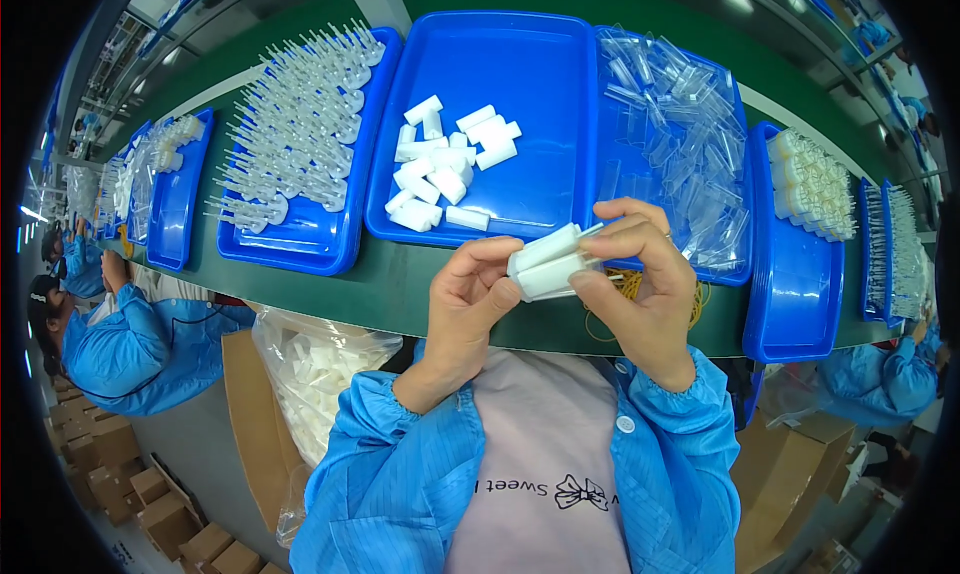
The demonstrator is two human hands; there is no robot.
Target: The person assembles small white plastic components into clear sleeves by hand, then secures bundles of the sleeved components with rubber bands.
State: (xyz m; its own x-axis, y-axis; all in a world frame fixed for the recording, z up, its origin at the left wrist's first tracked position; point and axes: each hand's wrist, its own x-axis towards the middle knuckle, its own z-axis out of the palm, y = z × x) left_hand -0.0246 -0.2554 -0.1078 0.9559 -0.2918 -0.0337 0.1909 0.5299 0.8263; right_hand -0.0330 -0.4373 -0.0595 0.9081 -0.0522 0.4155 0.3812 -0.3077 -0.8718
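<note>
Between my hands, just in front of the middle blue tray, are white oblong plastic pieces (548, 264) lying side by side, with what looks like clear plastic along their edges. My left hand (468, 299) pinches their left end between thumb and fingers. At the right end, my right hand (645, 274) is closed on the same pieces, its thumb below and fingers above. The fingers partly cover both ends, so how the pieces fit together cannot be made out. Loose white pieces (448, 184) of similar shape lie heaped in the middle tray (530, 84).
Right of it, a blue tray (622, 179) holds clear plastic sleeves (690, 134). On the left stands a tray of white thin-stemmed parts (300, 124). Yellow rubber bands (632, 286) lie behind my right hand. A bag of white pieces (318, 374) sits below the table edge; co-workers (150, 344) flank me.
</note>
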